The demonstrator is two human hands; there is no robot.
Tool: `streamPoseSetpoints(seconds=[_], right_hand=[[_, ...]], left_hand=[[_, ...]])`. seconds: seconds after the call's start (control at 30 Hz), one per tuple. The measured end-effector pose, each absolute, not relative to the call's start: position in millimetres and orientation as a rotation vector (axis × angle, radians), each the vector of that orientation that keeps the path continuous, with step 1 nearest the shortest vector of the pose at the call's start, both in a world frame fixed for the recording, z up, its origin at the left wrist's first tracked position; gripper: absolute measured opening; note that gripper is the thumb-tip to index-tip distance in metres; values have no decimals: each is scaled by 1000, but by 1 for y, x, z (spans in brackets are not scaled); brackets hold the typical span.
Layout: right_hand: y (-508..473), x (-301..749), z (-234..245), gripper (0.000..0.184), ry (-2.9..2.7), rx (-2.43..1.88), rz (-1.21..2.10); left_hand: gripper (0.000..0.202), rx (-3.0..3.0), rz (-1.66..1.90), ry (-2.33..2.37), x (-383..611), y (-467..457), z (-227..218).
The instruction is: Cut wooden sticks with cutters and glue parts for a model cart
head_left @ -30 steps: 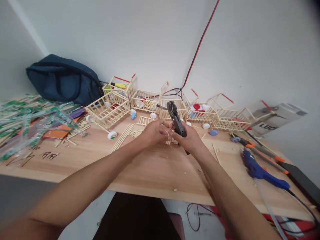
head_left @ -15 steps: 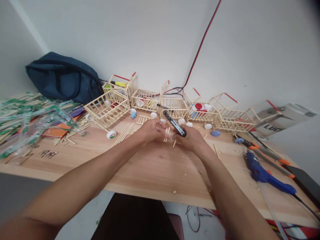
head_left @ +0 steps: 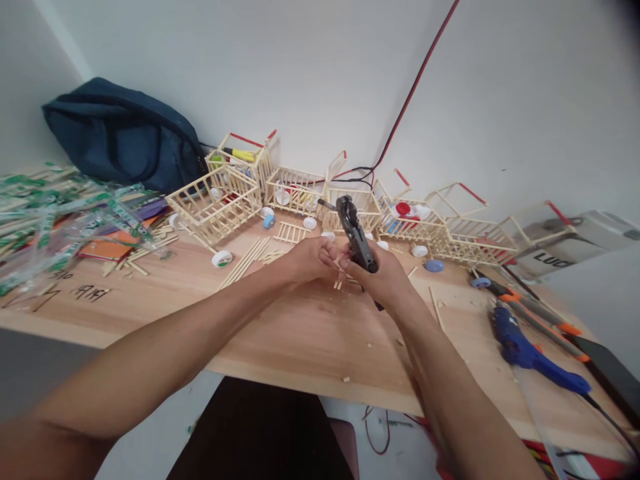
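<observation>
My right hand (head_left: pixel 385 272) is closed around a black hand tool (head_left: pixel 356 233) with a metal body, held upright and tilted; its exact kind is not clear. A thin dark rod (head_left: pixel 327 205) sticks out to the left near its top. My left hand (head_left: pixel 320 257) is closed in a pinch just left of the tool, its fingertips near the right thumb. Short pale wooden sticks (head_left: pixel 338 285) poke out below the left fingers; the rest of them is hidden. Behind the hands stand several small wooden-stick carts, one (head_left: pixel 220 207) with bottle-cap wheels.
A ladder-like stick panel (head_left: pixel 291 233) and loose sticks (head_left: pixel 245 261) lie left of the hands. Wrapped sticks (head_left: pixel 50 220) and a blue bag (head_left: pixel 125 137) fill the left. Right are a blue glue gun (head_left: pixel 535 353), orange-handled pliers (head_left: pixel 540 313) and a dark phone-like slab (head_left: pixel 613 373).
My right hand has turned the black tool more upright, showing another side of it. The hands have come closer together, and the sticks show less. The view has shifted slightly.
</observation>
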State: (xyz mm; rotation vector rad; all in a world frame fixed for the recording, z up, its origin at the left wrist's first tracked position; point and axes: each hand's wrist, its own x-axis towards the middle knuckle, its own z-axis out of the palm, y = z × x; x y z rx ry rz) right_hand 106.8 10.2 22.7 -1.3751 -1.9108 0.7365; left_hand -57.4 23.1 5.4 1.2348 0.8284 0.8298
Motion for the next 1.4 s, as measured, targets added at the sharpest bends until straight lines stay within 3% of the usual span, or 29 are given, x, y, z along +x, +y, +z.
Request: streamPoseSetpoints(seconds=[0.57,0.97,1.4], right_hand=[[18,128,8,36,-1511,-1310,957],[19,126,2,30,-1440,-1216,929],[17,123,2,28,-1536,-1276,634]], left_hand=[[27,1384,797,714,-57,20,9],[24,1330,923,703,-47,10,8],[38,953,825,627,-49,16,0]])
